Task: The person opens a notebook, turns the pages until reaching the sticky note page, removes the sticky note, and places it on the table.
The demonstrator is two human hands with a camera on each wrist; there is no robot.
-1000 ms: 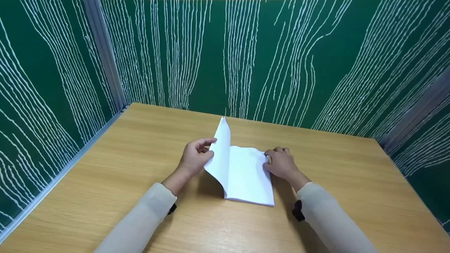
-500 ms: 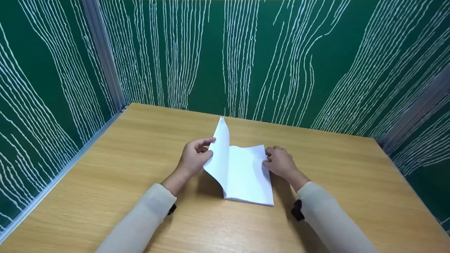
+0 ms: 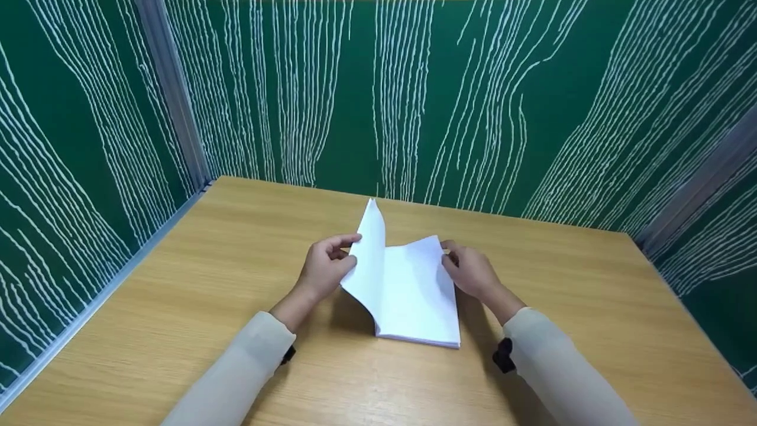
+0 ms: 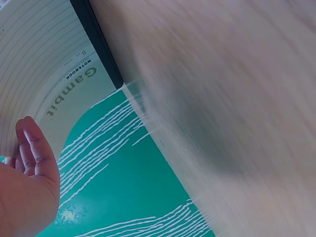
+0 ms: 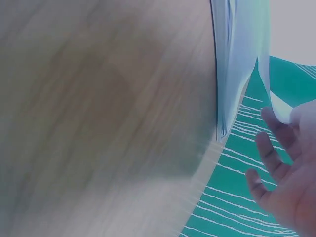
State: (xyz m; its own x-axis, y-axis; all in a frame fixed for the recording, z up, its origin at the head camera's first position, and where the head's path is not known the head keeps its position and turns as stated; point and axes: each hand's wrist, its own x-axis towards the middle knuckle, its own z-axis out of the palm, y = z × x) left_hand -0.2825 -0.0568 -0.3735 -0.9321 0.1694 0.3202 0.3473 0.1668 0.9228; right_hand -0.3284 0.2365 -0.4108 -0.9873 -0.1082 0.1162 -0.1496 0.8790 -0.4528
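Observation:
A white-paged notebook (image 3: 419,296) lies spread on the table in the head view, its left part raised nearly upright. My left hand (image 3: 324,266) pinches the outer edge of that raised part between thumb and fingers. The left wrist view shows its printed cover (image 4: 64,84), lined and lettered "Gambit NOTEBOOK", with a black spine strip. My right hand (image 3: 471,272) pinches the upper right edge of a page (image 5: 265,74) that is lifted off the stack below; the other fingers are spread in the right wrist view.
The wooden table (image 3: 236,248) reaches around the notebook on all sides. Behind it stands a green wall (image 3: 355,106) with wavy white lines. A metal post (image 3: 177,100) rises at the left corner.
My right hand has drawn a page's upper right corner up and slightly leftward, its thumb now against the page. My left hand keeps the raised part almost still.

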